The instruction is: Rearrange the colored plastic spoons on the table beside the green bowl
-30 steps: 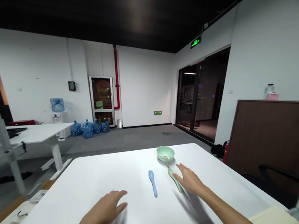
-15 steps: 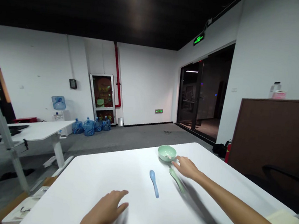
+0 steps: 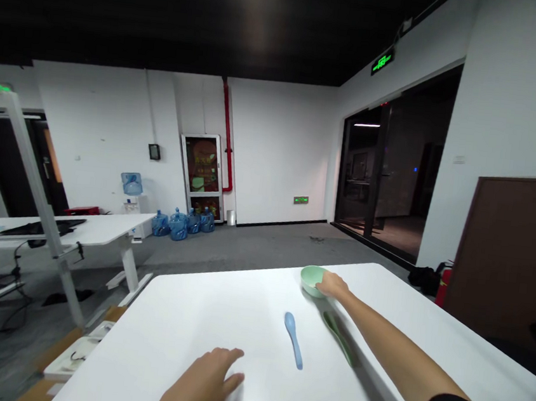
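A wide, dim office room fills the frame under a black ceiling. At the far wall, left of centre, four blue water jugs [image 3: 178, 225] stand on the grey carpet, and a water dispenser [image 3: 132, 184] stands to their left. A glass door [image 3: 376, 173] sits upper right, and a brown cabinet [image 3: 511, 258] fills the right edge. A white desk [image 3: 54, 232] lies at mid-left.

In the foreground, a white table [image 3: 178, 325] takes up the lower part of the frame. On it are one bowl and two spoons. The pale green bowl [image 3: 311, 280] sits toward the table's far edge, right of centre. The blue spoon [image 3: 293, 340] lies just below it, its bowl end pointing up the frame. The green spoon [image 3: 338, 338] lies to the right of the blue one, near the bowl but not touching it, and partly in the arm's shadow.

The right hand [image 3: 333, 286] reaches in from the right, its fingers [image 3: 320, 286] resting on the bowl's near rim; whether they grip it, I cannot tell. The left hand [image 3: 203, 385] is at the bottom centre, its fingers loosely parted and holding nothing, with the blue spoon the nearest thing to it.
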Tool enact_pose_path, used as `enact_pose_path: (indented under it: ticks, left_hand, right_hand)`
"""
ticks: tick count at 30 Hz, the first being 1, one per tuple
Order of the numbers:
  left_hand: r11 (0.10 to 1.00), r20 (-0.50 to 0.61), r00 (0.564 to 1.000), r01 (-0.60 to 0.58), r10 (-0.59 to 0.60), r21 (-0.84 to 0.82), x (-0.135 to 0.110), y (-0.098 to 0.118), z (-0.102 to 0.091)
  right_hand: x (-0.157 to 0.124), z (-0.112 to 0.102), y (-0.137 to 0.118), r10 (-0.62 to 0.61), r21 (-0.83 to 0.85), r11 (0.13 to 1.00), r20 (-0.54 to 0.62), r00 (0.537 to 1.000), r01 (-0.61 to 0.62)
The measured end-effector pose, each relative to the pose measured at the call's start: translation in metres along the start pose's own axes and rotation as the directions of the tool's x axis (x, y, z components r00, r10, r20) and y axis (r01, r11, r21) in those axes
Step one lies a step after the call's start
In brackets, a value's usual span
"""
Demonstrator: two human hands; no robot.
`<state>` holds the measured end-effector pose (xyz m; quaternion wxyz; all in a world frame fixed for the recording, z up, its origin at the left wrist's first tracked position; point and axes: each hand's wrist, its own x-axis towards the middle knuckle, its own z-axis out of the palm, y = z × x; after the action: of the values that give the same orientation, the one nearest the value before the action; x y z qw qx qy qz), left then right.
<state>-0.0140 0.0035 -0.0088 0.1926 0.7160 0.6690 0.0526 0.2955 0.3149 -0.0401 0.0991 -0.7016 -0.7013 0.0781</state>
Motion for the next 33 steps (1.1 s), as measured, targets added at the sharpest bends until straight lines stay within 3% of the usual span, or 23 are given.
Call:
enact_pose_path:
  ticks: [4,8,12,15,19,23,33]
  left_hand:
    - [1.000,0.004,1.000,0.006,-0.006,0.002,0.002,-0.001,0.001]
    - [1.000,0.006,1.000,0.000,0.000,0.004,0.004,-0.001,0.002]
    - [1.000,0.010,1.000,-0.013,0.013,-0.004,0.002,0.004,0.000]
    - [1.000,0.017,1.000,-0.012,0.012,0.004,-0.002,0.008,-0.002]
    - [1.000,0.025,1.000,-0.018,0.017,0.020,-0.007,0.008,-0.003]
    - [1.000,0.024,1.000,-0.016,0.016,0.013,-0.009,0.005,-0.002]
    - [1.000,0.018,1.000,-0.015,0.015,0.009,-0.011,0.010,-0.004]
  right_hand:
    - [0.005,0.009,0.001,0.029,0.015,0.999,0.032,0.999,-0.029]
    - [-0.006,-0.005,-0.005,0.008,0.031,0.999,-0.012,1.000,-0.008]
    - [-0.039,-0.028,-0.011,-0.091,0.058,0.994,-0.069,0.994,0.095]
    - [-0.073,-0.035,-0.014,-0.218,0.130,0.967,-0.009,0.976,0.218]
    - [-0.114,-0.025,-0.018,-0.303,0.206,0.940,0.130,0.944,0.273]
    - [-0.138,-0.010,-0.022,-0.242,0.218,0.956,0.215,0.946,0.195]
    - [-0.145,0.023,-0.019,-0.195,0.174,0.973,0.274,0.942,0.151]
